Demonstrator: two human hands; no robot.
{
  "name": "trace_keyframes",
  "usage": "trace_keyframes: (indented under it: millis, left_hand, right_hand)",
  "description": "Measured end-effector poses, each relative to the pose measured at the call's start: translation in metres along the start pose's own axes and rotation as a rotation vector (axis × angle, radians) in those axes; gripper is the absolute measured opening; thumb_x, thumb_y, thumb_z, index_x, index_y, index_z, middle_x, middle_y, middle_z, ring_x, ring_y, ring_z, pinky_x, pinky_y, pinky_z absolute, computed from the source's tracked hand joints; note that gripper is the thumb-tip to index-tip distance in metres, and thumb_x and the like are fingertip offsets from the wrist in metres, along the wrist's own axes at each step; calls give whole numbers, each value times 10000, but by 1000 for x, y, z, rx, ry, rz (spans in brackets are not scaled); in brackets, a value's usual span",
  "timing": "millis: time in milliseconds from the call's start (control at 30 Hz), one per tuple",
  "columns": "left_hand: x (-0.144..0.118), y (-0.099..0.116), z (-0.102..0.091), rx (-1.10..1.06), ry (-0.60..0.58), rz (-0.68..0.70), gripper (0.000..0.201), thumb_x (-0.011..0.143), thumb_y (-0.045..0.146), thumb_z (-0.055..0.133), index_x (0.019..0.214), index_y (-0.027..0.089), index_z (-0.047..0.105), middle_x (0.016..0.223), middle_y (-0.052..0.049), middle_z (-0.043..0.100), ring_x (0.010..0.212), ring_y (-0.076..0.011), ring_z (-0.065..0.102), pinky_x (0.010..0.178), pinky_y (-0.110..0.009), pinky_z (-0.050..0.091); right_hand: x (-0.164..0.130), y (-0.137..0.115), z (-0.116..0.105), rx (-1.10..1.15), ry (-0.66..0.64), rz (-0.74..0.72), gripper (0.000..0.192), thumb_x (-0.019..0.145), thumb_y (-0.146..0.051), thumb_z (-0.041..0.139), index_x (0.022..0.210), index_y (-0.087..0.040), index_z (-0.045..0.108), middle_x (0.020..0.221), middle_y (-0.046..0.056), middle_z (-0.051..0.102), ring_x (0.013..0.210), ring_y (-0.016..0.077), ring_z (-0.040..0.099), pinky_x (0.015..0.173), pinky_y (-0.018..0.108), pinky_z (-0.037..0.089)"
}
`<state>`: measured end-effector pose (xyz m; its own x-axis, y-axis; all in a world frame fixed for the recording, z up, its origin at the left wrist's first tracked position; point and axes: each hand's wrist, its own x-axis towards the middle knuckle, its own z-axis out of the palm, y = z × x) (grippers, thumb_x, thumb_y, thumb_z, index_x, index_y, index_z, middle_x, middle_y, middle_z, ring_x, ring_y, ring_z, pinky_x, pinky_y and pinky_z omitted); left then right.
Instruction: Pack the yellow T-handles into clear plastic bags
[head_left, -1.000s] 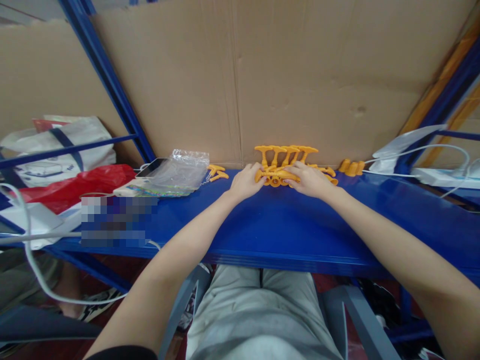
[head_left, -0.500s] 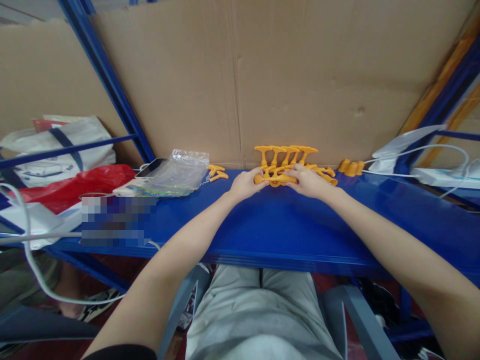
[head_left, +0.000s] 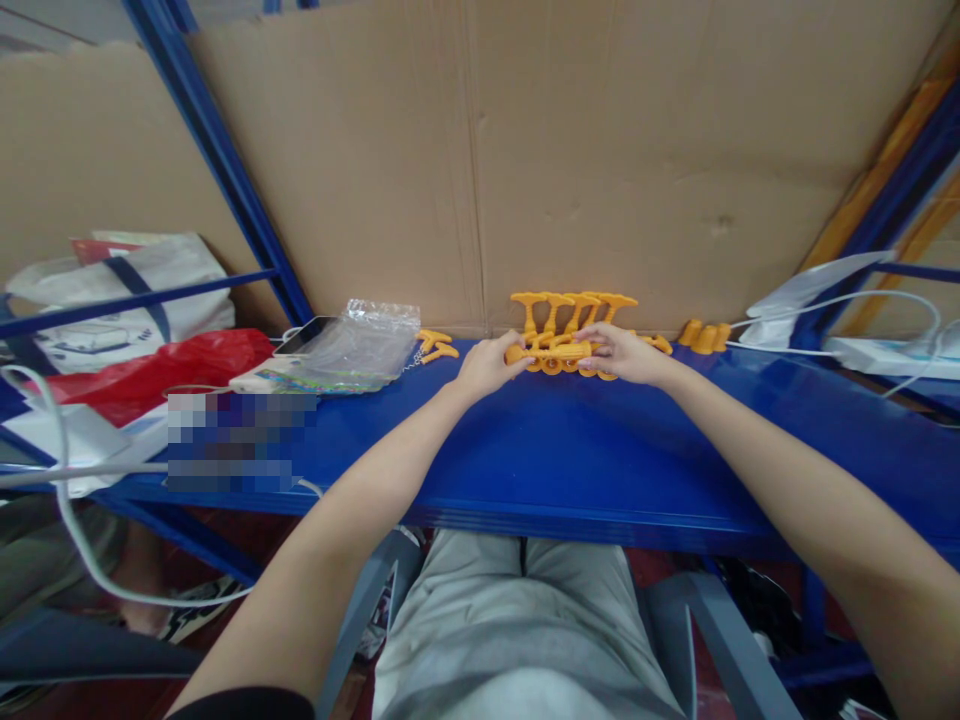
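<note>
Between my two hands lies a yellow ribbed plastic piece (head_left: 555, 353), held level just above the blue table. My left hand (head_left: 484, 368) pinches its left end. At the right end, the fingers of my right hand (head_left: 626, 355) are closed around it. Behind it stands a row of yellow T-shaped plastic pieces (head_left: 574, 300) with crossbars on top and round rings at the bottom. More yellow pieces (head_left: 661, 344) lie partly hidden behind my right hand. What the pieces are, I cannot make out.
Several yellow cone-shaped caps (head_left: 705, 337) stand at the right. Small yellow parts with a chain (head_left: 437, 347) lie at left, beside a clear plastic bag (head_left: 360, 340). A cardboard panel (head_left: 600, 150) rises behind the blue table (head_left: 517, 450). White cables (head_left: 911, 297) run at both sides.
The yellow piece in my hands now shows its ribbed body along its length. My right hand has shifted slightly up and to the right; my left hand has barely moved.
</note>
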<state>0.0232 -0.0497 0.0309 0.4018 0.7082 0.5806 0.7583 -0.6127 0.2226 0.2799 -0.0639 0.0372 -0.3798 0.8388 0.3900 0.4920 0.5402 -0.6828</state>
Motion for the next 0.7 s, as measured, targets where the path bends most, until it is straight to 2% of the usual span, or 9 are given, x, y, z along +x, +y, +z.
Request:
trace_keyframes:
  millis: [167, 267, 400, 500, 600, 700]
  left_hand:
    - [-1, 1, -2, -4, -11, 14, 256, 825, 390, 656, 999, 204, 632, 721, -9, 665, 668, -176, 622, 613, -236, 388]
    - [-1, 1, -1, -7, -24, 17, 260, 831, 402, 646, 999, 204, 630, 703, -4, 650, 659, -175, 618, 606, -237, 385]
    - [0, 1, 1, -17, -22, 32, 250, 832, 410, 638, 986, 214, 623, 699, 2, 650, 652, -165, 617, 595, -229, 380]
    - [0, 0, 3, -16, -12, 14, 249, 830, 410, 638, 984, 216, 620, 694, 0, 657, 637, -167, 609, 586, -232, 373]
    - [1, -2, 4, -22, 22, -3, 241, 823, 414, 640, 961, 219, 615, 692, 1, 653, 633, -171, 604, 583, -236, 374]
    - [1, -5, 4, -43, 51, -6, 231, 821, 413, 638, 941, 218, 607, 671, 10, 638, 618, -163, 590, 572, -232, 366]
  right_hand:
    - [-4, -6, -7, 178, -112, 147, 303, 838, -304, 657, 1097, -176, 566, 904, 74, 721, 754, 180, 717, 772, 372, 591]
    - [-4, -11, -3, 251, -96, 216, 202, 918, -349, 561, 1019, -175, 573, 838, 82, 731, 682, 176, 712, 728, 354, 598]
    - [-1, -14, 6, 315, -25, 299, 258, 978, -393, 442, 952, -178, 582, 761, 82, 726, 589, 173, 690, 692, 355, 605]
    - [-1, -14, 7, 318, -30, 295, 284, 986, -406, 419, 943, -179, 584, 796, 89, 733, 617, 173, 699, 713, 359, 605]
    - [-3, -13, 3, 302, -104, 245, 217, 969, -357, 479, 1084, -187, 546, 911, 108, 745, 708, 180, 723, 713, 345, 603]
    - [-5, -15, 2, 290, -130, 243, 262, 932, -294, 557, 1168, -199, 491, 999, 122, 742, 733, 181, 730, 675, 314, 589]
